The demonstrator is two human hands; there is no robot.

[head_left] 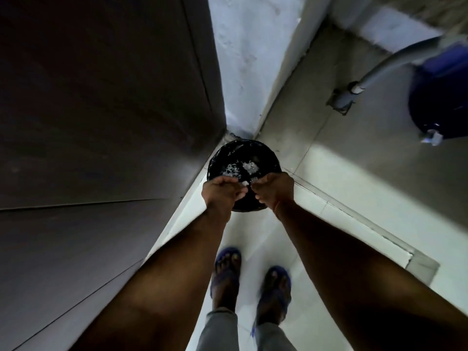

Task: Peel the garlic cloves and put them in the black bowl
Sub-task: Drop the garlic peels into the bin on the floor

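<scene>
Two hands hover together above a round black bin [244, 158] lined with a dark bag, tucked into the floor corner beside a tall dark door [101, 110]. White papery scraps [238, 168], likely garlic skins, lie inside the bin. The left hand [222, 190] has its fingers curled in, and the right hand [274, 188] likewise, with a pale scrap [245, 183] showing between them; whether either pinches it, I cannot tell. No garlic clove or black bowl shows anywhere near the bin. Such skins would be feather-light, dry and clingy, so I judge they need rubbing off the fingertips more than gripping. Sandalled feet [250, 282] stand just behind the bin; a blue drum [440, 92] sits well away.
</scene>
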